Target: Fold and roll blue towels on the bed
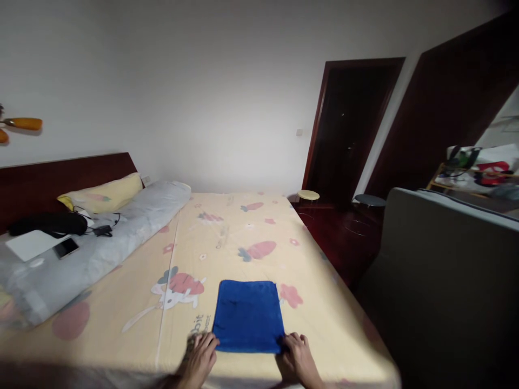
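A blue cloth (249, 316) lies flat and roughly square on the yellow printed bed sheet (227, 232). My left hand (201, 354) is at its near left corner, the fingers closed on the edge. At the near right corner, my right hand (299, 354) has its fingers curled round the cloth's edge. Both thumbs are partly hidden. A few small creases show on the left side of the cloth.
Along the bed's left side lies a rolled grey quilt (121, 232) bearing a phone (66, 248), a white flat object (34, 244) and a black charger (102, 230). Behind it is a yellow pillow (105, 193). Stools (308, 195) and a grey panel (441, 281) stand right of the bed.
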Available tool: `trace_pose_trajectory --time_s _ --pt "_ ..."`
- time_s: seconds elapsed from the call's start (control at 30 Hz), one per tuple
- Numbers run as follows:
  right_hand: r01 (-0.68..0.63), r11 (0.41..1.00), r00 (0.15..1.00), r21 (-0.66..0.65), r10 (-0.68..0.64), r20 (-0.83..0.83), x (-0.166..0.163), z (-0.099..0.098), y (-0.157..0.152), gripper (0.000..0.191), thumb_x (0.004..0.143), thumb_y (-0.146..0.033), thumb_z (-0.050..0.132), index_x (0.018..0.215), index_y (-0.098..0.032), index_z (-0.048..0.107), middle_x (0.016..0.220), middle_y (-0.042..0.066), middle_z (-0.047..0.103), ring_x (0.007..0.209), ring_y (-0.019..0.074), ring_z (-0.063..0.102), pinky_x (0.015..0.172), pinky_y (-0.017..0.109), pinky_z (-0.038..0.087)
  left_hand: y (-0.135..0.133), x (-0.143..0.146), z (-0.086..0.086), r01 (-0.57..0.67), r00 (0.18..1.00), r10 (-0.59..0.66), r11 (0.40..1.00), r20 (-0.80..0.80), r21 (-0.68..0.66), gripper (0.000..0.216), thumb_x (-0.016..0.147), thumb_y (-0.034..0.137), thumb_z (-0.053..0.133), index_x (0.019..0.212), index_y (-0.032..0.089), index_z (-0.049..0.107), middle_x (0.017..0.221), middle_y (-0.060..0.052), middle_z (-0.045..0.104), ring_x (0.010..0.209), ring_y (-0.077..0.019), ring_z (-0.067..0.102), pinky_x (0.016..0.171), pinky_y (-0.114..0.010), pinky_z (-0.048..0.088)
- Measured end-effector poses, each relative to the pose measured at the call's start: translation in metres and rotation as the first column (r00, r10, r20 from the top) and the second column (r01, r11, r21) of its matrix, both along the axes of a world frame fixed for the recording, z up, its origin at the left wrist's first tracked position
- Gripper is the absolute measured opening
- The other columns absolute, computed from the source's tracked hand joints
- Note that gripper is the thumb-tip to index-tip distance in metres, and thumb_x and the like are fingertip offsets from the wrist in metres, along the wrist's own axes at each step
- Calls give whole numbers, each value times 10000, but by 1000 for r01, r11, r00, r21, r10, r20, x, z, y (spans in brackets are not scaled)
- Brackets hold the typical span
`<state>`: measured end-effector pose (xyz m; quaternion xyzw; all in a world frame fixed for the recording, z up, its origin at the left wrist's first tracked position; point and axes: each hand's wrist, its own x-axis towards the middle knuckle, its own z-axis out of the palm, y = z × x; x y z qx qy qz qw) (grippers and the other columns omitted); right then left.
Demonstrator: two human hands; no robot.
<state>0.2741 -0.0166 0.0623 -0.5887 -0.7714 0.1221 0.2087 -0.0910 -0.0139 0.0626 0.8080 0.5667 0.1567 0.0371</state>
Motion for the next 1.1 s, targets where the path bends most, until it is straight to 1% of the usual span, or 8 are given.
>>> trace_pose_trajectory --time_s 0.1,0.2,0.4,0.53,0.7,0.8,0.93,1.1 --pt "41 998 999 -41 -42 -11 3 10 5 197 771 -227 469 877 -239 633 845 16 668 865 209 564 835 351 372 2 0 9 -34 995 39 998 93 -52 310 775 103 453 952 279 637 962 0 695 965 -175 624 912 -325 468" --pt "131 989 991 -63 -130 16 3 8 14 244 796 -248 447 908 -235 664 848 28 685 855 215 587 828 349 391 12 5 9 -106 982 122 988 142 -115 391 780 89 405 1050 262 628 1046 -19 699 1024 -150 627 924 -276 474" --pt "268 962 961 45 -270 52 -9 -11 22 354 776 -125 440 1019 -229 675 975 82 690 932 255 601 817 386 387 26 27 -6 -352 932 347 935 -99 -38 518 776 77 403 1221 251 603 1265 -65 641 1219 -243 540 1039 -428 395" --pt "193 959 979 205 -201 18 -52 -20 17 458 755 -25 409 1029 -290 663 982 35 682 917 212 591 818 350 396 22 69 -17 -248 968 241 962 -71 -111 548 810 51 340 1224 299 602 1318 -34 615 1269 -217 508 1089 -411 353" --pt "8 994 1000 111 -9 9 -105 -21 8 402 790 -104 467 1087 -303 651 1067 22 690 1005 233 581 918 376 387 12 113 -33 -50 999 46 946 -21 -321 584 840 125 359 1400 263 447 1511 -66 447 1415 -238 344 1170 -441 259" --pt "26 999 997 35 -28 74 -84 -29 5 487 779 -107 466 1208 -287 611 1214 37 663 1108 251 557 978 394 362 6 92 -37 -68 998 67 965 -13 -253 570 838 148 375 1386 273 467 1476 -58 492 1379 -242 396 1149 -454 296" --pt "1 1000 986 -19 3 168 -22 -51 -1 596 800 -144 462 1365 -332 481 1406 9 555 1208 256 530 991 396 360 -3 28 -37 -53 999 51 991 -16 -125 567 836 135 383 1363 316 489 1410 -24 564 1291 -221 485 1084 -417 380" --pt "55 998 981 -41 -47 188 -2 -63 -4 657 781 -72 378 1371 -347 472 1448 -29 508 1266 230 501 1011 399 337 -6 -2 -19 -3 999 -5 975 -35 -221 675 791 85 384 1399 377 417 1462 44 511 1317 -183 448 1117 -402 329"
